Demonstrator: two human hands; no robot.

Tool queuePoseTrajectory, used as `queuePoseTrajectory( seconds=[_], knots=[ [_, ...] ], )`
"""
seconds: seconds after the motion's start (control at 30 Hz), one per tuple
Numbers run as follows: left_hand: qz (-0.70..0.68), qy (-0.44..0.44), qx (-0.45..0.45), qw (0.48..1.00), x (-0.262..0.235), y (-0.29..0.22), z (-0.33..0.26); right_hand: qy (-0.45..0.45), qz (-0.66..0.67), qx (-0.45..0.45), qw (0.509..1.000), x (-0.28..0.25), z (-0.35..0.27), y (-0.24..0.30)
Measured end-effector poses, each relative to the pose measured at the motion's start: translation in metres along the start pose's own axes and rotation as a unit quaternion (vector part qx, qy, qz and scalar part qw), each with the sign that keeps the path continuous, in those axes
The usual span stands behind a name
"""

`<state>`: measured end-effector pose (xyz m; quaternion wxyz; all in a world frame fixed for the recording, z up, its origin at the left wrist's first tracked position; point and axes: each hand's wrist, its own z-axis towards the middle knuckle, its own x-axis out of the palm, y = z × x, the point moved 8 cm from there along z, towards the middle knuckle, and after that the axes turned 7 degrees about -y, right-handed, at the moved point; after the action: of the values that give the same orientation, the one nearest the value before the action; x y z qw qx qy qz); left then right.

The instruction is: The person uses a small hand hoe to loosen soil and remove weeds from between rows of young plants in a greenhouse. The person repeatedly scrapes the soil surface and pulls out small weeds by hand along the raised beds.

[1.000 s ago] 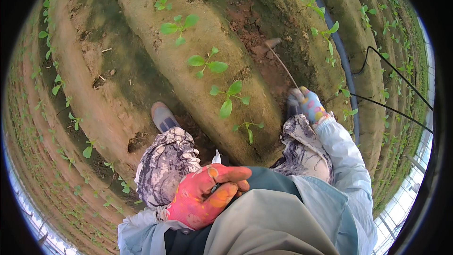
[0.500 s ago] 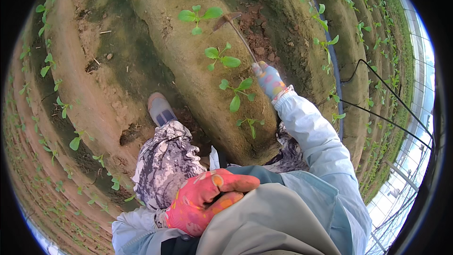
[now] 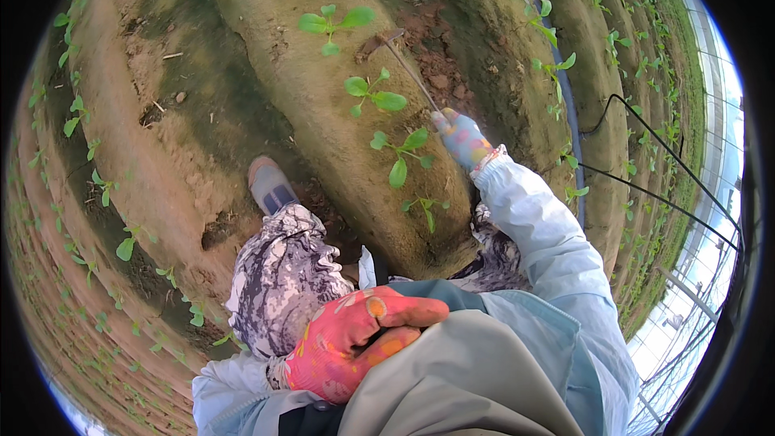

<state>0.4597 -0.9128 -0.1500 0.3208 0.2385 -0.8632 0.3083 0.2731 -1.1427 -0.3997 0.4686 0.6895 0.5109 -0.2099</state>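
Raised soil ridges [image 3: 266,73] with young seedlings [image 3: 401,153] fill the greenhouse floor. A thin hoe [image 3: 408,69] is gripped in the closed, blue-gloved right hand [image 3: 462,139], its long axis running up and left from the hand, the blade end pointed at the ridge top near a seedling. The left hand [image 3: 355,341], in a red glove, is curled loosely against the knee, nothing held.

I see raised soil ridges [image 3: 323,137] running away ahead, brown furrows [image 3: 161,161] between. Black irrigation hoses [image 3: 646,145] cross the beds. Daylight through greenhouse glazing [image 3: 710,218] at far side.
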Motion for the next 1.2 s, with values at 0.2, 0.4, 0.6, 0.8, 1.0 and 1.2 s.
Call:
queuePoseTrajectory(
  seconds=[0.2, 0.4, 0.6, 0.8, 1.0, 1.2],
  knots=[
    [0.088, -0.021, 0.174, 0.981, 0.005, -0.019, 0.006, 0.052, 0.029, 0.042, 0.997, -0.009, -0.003, -0.019],
    [-0.031, -0.003, 0.065, 0.997, 0.009, -0.008, 0.000, 0.022, -0.017, 0.049, 0.998, -0.020, -0.008, -0.033],
    [0.026, 0.020, 0.189, 0.981, 0.009, -0.012, -0.003, 0.060, -0.001, 0.051, 0.997, -0.018, -0.032, -0.041],
    [0.007, 0.016, 0.183, 0.983, 0.007, -0.001, -0.012, 0.049, 0.065, 0.079, 0.994, 0.009, -0.031, -0.053],
    [0.103, 0.007, 0.228, 0.968, 0.003, -0.004, -0.021, 0.052, 0.005, 0.078, 0.996, 0.016, -0.045, -0.076],
    [0.039, -0.057, 0.180, 0.981, 0.000, 0.007, -0.033, -0.024, 0.039, 0.055, 0.997, -0.021, -0.066, -0.075]
  ],
)
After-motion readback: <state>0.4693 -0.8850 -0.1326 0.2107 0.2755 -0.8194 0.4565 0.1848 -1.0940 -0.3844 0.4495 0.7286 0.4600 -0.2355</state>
